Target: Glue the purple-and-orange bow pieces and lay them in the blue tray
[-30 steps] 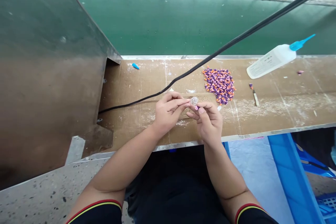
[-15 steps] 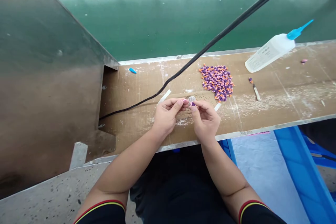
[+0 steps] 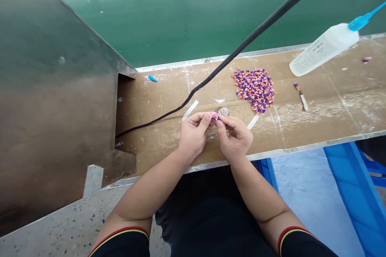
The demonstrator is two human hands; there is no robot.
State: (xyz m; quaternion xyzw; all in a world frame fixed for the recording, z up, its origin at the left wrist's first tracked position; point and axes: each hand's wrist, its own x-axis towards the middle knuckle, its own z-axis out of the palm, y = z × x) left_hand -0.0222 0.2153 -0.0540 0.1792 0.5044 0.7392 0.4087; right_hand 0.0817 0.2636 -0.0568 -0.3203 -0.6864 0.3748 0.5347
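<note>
My left hand (image 3: 194,134) pinches a small pink piece (image 3: 214,115) between thumb and forefinger. Opposite it, my right hand (image 3: 235,137) has its fingertips closed on a small purple piece (image 3: 218,118). The two pieces meet at the fingertips, just above the cardboard (image 3: 163,128); whether they are joined I cannot tell. Right behind the fingers lies a small round clear dish (image 3: 223,111). Beyond my right hand spreads a heap of small purple, pink and orange pieces (image 3: 255,89).
A white bottle with a blue nozzle (image 3: 325,50) leans at the right. Nearby lie a small knife-like tool (image 3: 303,101) and a blue cap (image 3: 152,78). A black cable (image 3: 208,82) crosses overhead. A metal panel (image 3: 60,100) stands left; a blue crate (image 3: 346,176) is below right.
My right hand has brought the purple piece leftward against the pink one in my left hand. The clear dish shows more fully now. The view has shifted slightly.
</note>
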